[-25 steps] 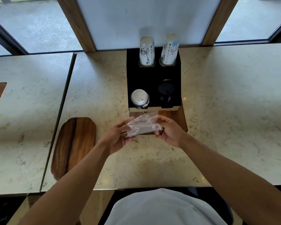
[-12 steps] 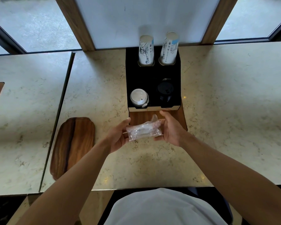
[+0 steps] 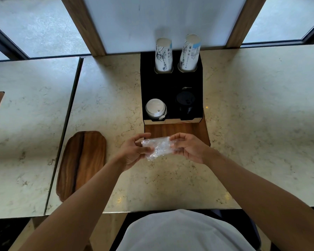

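A small crumpled clear plastic bag [image 3: 157,147] is held above the marble counter between both hands. My left hand [image 3: 134,151] pinches its left end with thumb and fingers. My right hand [image 3: 188,147] pinches its right end, fingers curled over the top. Just beyond the hands stands a black cup organiser [image 3: 171,87] on a wooden base. It holds two stacks of white printed paper cups [image 3: 163,55] at the back, a stack of white lids [image 3: 156,109] at front left and a stack of black lids [image 3: 185,104] at front right.
An oblong wooden tray [image 3: 82,163] lies on the counter left of my left arm. A seam [image 3: 67,124] separates this marble slab [image 3: 252,124] from another on the left. Window frames and a white panel rise behind the organiser. The counter's front edge is near my torso.
Both hands have kept hold of the plastic bag and worked it, flattening it into a more stretched, level shape. The hands sit slightly nearer me than a second ago.
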Demonstrator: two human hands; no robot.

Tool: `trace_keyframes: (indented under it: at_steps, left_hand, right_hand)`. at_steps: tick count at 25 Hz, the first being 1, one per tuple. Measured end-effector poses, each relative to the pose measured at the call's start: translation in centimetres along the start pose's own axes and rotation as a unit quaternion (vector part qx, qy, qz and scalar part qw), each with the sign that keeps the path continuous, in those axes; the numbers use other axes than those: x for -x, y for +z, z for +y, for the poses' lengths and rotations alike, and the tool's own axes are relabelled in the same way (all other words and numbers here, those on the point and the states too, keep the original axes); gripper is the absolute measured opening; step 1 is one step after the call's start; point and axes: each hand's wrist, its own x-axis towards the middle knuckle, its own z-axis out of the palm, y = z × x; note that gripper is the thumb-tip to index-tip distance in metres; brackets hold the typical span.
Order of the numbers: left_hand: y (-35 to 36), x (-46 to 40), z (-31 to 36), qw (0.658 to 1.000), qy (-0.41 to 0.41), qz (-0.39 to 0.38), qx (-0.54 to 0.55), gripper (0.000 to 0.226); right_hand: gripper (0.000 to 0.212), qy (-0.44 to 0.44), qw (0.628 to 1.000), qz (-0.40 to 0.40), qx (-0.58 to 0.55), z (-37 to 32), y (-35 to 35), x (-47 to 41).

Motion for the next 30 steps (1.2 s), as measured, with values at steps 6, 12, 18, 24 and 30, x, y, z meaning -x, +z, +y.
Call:
trace_keyframes:
  at_steps: [6,12,18,24,30]
  left_hand:
    - [0.6,0.0,-0.6,0.999,0.008,0.033,-0.042,0.056]
    - [0.8,-0.1,-1.1,0.985,-0.039,-0.037,-0.166,0.043]
    - [1.7,0.2,-0.7,0.944,-0.006,-0.05,-0.327,0.018]
    - [2.8,-0.3,-1.4,0.973,0.035,0.08,-0.216,0.009]
    - [3.4,-0.3,-2.3,0.974,0.056,0.116,-0.185,0.011]
  right_hand:
    - [0.056,-0.031,0.996,0.06,0.059,0.9,0.1,-0.9]
    - [0.028,-0.025,0.972,0.058,0.227,0.8,0.2,-0.4]
    - [0.04,-0.029,0.966,0.018,0.256,0.2,1.6,-0.5]
    - [0.072,0.044,0.976,0.088,0.195,0.5,2.9,-0.7]
    - [0.051,0.059,0.975,0.104,0.187,2.8,4.1,-1.3]
